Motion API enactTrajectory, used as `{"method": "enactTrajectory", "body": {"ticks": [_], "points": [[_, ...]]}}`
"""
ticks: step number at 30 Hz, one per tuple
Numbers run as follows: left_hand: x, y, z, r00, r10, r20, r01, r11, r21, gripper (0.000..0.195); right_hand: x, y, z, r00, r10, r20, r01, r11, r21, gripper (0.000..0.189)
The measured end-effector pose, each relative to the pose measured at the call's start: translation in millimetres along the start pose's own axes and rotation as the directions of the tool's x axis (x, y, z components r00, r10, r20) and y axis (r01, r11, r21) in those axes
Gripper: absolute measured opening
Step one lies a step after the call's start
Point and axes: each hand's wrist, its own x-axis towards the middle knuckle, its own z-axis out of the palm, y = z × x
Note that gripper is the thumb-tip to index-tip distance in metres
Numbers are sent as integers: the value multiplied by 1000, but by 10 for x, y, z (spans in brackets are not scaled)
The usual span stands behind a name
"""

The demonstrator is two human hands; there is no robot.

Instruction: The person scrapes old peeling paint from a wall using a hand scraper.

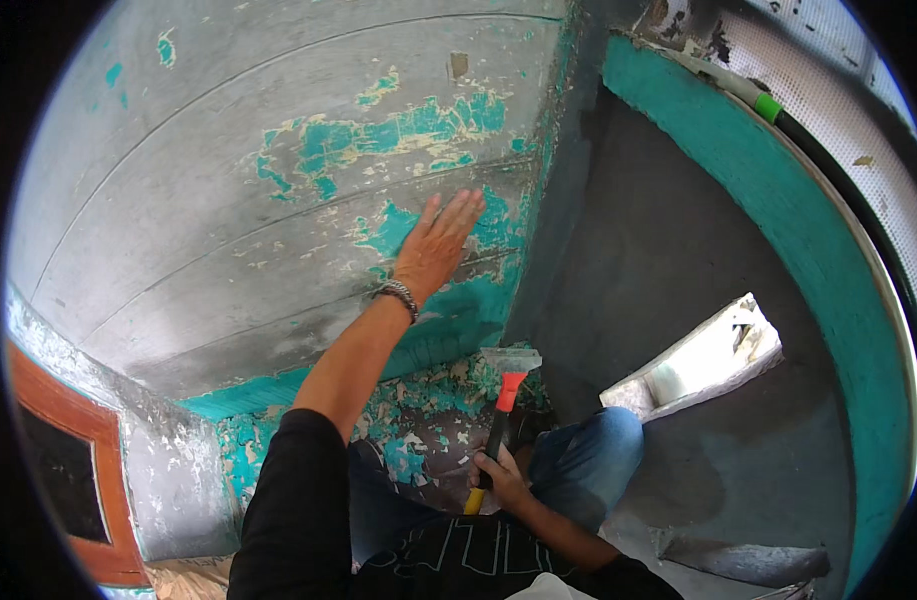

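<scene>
My left hand (437,240), with a metal chain bracelet (398,298) at the wrist, lies flat against the grey wall (225,202), fingers extended and holding nothing. Around its fingertips are patches of teal paint (496,221) with ragged, flaking edges. More teal paint (406,131) remains on the wall above the hand. Low in front of my body, my right hand (499,480) grips a long-handled scraper (509,390) by its black and yellow handle. The scraper's wide blade points up and away from me, beyond its red neck.
Teal paint flakes (406,450) litter the floor between my legs and along the wall's foot. A dark wall (676,225) on the right has a bright narrow opening (698,360) and a curved teal band (796,217). A wood-framed window (72,450) and brown paper (192,577) are at lower left.
</scene>
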Motion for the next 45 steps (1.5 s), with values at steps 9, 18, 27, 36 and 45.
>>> {"method": "enactTrajectory", "body": {"ticks": [9, 18, 27, 36, 45], "points": [[-258, 116, 194, 977, 171, 124, -194, 960, 204, 76, 0, 21, 14, 999, 18, -35, -15, 997, 71, 18], [-1274, -150, 367, 919, 197, 340, -201, 979, -25, 72, 6, -264, 167, 961, -226, -157, 182, 951, -250, 21], [-1822, -38, 268, 910, 56, 411, -68, 998, 15, 63, 428, -593, 396, 940, -306, -154, 261, 931, -253, 18], [-2089, -42, 248, 740, 35, 671, 501, 637, -586, 45, 611, -192, 434, 959, -257, -117, 205, 920, -334, 22], [-2069, -146, 304, 815, -81, 574, 533, 494, -687, 38, 876, -511, 529, 919, -365, -150, 288, 880, -377, 38]]}}
